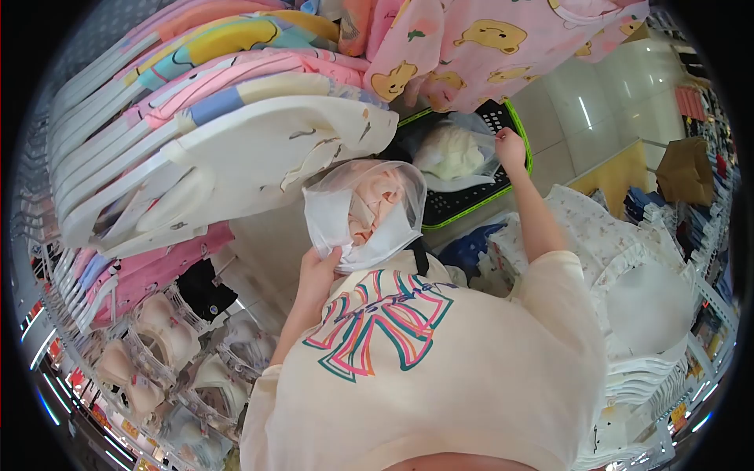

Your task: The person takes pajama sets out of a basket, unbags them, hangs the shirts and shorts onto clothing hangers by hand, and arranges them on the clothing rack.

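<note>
My left hand is closed on the lower edge of a clear plastic bag with a white panel. Folded inside that bag is a pale pink garment. On the other side, my right hand pinches the edge of a second clear plastic bag, which holds a pale yellow-green garment. This second bag lies in a black shopping basket with a bright green rim. The bag in my left hand is held up in front of my shirt, near the basket's left side.
Clothes on white hangers crowd the upper left. A pink bear-print garment hangs beyond the basket. Bras hang at lower left. White floral garments hang on the right, near a brown paper bag. Tiled floor shows between racks.
</note>
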Available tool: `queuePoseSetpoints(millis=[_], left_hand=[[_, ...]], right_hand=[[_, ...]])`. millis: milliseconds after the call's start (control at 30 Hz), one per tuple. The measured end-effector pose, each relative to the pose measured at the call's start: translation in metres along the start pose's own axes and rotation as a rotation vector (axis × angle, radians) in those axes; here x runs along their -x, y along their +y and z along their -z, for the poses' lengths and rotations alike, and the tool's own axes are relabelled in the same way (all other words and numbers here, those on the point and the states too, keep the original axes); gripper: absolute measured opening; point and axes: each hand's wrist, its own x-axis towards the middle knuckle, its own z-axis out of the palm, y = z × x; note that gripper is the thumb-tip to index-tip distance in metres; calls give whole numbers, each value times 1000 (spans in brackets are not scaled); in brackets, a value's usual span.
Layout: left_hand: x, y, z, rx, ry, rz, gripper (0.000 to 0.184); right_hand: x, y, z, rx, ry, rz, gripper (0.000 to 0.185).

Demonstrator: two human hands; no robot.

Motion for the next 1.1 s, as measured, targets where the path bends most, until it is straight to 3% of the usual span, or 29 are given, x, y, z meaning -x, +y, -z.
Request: queuePoseSetpoints(millis=[133, 200, 267, 367, 467, 567, 600, 900, 1000, 1033, 1100], left_hand=[[-3, -5, -1, -138, -105, -53, 22], [-5, 0, -10, -221, -144, -112, 22], [-1, 10, -28, -235, -208, -125, 22], [-10, 20, -51, -278, -257, -117, 20], [-45, 2, -64, -406, -343, -265, 20], [-50, -9, -86, -483, -384, -225, 20], [-66, -31, -86, -503, -405, -366, 23], [-111, -60, -92, -666, -343, -461, 24], [-143, -82, -70, -747, -238, -500, 23], [-167, -96, -55, -817, -231, -409, 26], [-181, -106, -25, -432, -279, -193, 31]], right_hand=[[10, 32, -59, 53, -138, -95, 21], [29, 6, -51, -296, -298, 149, 30], [51, -36, -17, -807, -926, -197, 55], [70, -64, 32, -1269, -1315, -243, 56], [89, -93, 79, -980, -1210, 16, 44], [76, -75, 74, -459, -1154, 76, 41], [78, -76, 81, -438, -1059, 84, 43], [71, -50, 71, -288, -814, 149, 36], [73, -39, 34, -257, -699, 307, 35], [71, -39, 19, -272, -703, 256, 35], [71, -33, -16, -300, -713, 148, 35]])
